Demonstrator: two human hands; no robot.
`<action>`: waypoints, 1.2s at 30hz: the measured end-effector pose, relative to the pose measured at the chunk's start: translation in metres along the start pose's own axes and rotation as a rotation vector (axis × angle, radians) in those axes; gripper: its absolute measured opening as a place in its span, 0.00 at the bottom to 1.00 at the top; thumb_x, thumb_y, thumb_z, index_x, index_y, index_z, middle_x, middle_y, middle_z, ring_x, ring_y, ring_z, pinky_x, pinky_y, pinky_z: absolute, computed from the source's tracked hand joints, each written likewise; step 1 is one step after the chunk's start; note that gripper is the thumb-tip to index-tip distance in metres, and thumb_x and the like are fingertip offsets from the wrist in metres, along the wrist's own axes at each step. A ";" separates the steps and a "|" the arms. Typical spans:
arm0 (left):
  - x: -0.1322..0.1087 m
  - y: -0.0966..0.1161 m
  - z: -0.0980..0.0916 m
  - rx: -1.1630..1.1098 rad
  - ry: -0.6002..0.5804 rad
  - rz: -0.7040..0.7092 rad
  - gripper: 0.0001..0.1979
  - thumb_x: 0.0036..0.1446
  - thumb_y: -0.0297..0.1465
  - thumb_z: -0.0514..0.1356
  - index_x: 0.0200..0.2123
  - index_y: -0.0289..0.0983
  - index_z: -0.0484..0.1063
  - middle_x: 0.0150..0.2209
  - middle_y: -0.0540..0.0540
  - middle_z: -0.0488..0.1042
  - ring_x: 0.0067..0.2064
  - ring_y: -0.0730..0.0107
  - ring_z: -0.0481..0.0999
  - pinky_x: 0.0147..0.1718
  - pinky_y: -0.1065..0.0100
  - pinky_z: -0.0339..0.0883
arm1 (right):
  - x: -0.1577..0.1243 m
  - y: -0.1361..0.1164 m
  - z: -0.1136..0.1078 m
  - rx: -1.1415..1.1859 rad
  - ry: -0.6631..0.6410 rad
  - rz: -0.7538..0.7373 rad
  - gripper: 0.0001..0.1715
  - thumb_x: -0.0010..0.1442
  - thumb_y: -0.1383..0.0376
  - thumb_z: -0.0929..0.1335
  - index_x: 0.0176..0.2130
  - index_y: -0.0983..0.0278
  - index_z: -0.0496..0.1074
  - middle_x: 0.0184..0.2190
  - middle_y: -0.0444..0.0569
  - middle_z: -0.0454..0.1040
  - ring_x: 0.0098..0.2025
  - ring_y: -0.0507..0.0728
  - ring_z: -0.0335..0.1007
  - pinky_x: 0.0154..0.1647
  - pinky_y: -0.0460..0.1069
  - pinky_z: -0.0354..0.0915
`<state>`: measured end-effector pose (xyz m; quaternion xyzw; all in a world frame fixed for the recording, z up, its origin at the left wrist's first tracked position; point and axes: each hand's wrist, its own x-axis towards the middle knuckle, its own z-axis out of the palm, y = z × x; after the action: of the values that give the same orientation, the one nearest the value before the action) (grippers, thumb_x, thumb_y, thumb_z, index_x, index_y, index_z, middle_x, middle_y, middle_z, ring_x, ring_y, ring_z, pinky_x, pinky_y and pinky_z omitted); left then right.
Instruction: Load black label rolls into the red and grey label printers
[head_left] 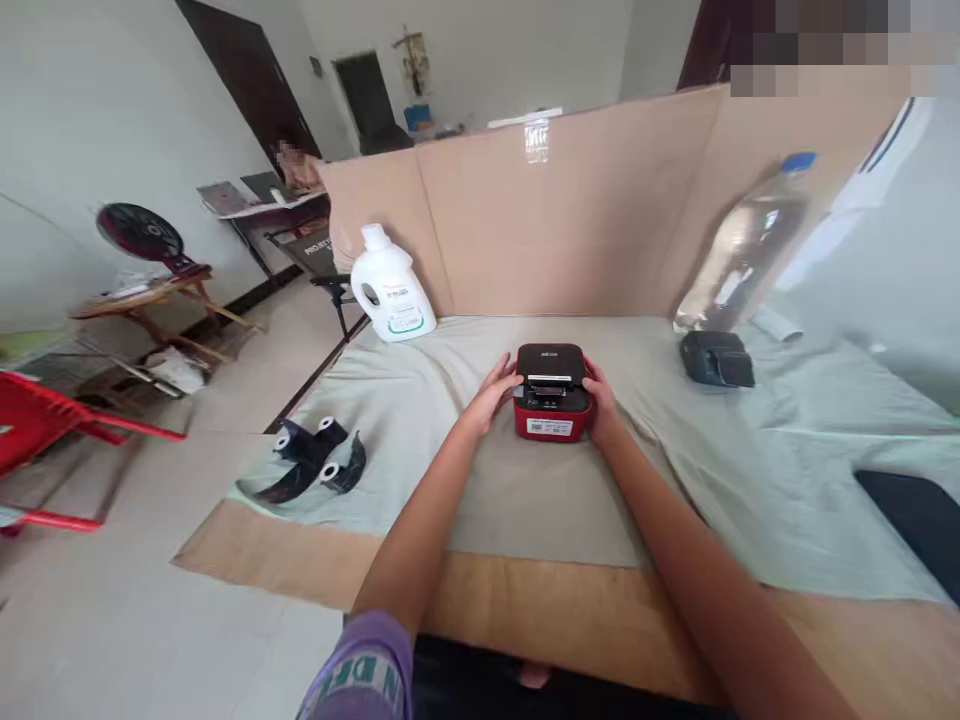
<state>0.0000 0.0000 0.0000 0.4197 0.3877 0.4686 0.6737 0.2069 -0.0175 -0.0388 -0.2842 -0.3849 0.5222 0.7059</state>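
Observation:
A small red and black label printer (pixel 551 392) sits on the pale green cloth (pixel 480 470) in the middle of the table. Its dark lid is tipped up at the back. My left hand (pixel 493 392) rests against the printer's left side with the fingers curled round it. My right hand (pixel 600 400) grips the right side in the same way. Two rolls of black tape (pixel 315 462) lie partly unrolled on the cloth to the left, well apart from both hands.
A white detergent jug (pixel 390 285) stands at the back left. A clear plastic bottle (pixel 742 250) leans at the back right above a dark pouch (pixel 716 358). A cardboard screen (pixel 570 220) walls the back. A red chair (pixel 45 430) stands on the floor left.

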 end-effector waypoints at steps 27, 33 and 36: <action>-0.006 -0.012 0.028 -0.144 0.087 0.112 0.31 0.43 0.27 0.62 0.55 0.40 0.75 0.51 0.47 0.79 0.49 0.61 0.77 0.43 0.68 0.68 | 0.003 -0.013 0.008 -0.076 0.004 0.049 0.32 0.44 0.67 0.67 0.50 0.54 0.76 0.57 0.42 0.76 0.65 0.66 0.64 0.69 0.63 0.58; -0.014 -0.009 0.028 -0.188 0.038 0.083 0.33 0.46 0.29 0.63 0.59 0.43 0.71 0.52 0.48 0.79 0.52 0.59 0.77 0.50 0.63 0.68 | -0.003 -0.008 0.004 -0.086 -0.056 0.027 0.29 0.51 0.58 0.70 0.55 0.52 0.73 0.61 0.43 0.73 0.67 0.65 0.62 0.71 0.63 0.55; -0.016 -0.009 0.027 -0.171 0.042 0.049 0.32 0.49 0.31 0.63 0.60 0.45 0.70 0.52 0.49 0.79 0.53 0.57 0.76 0.53 0.60 0.67 | -0.006 -0.010 0.006 -0.081 -0.074 0.035 0.28 0.55 0.54 0.70 0.55 0.52 0.72 0.62 0.42 0.71 0.68 0.64 0.60 0.72 0.62 0.53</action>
<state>0.0232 -0.0230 0.0032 0.3600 0.3500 0.5251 0.6872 0.2057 -0.0263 -0.0293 -0.2997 -0.4264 0.5287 0.6700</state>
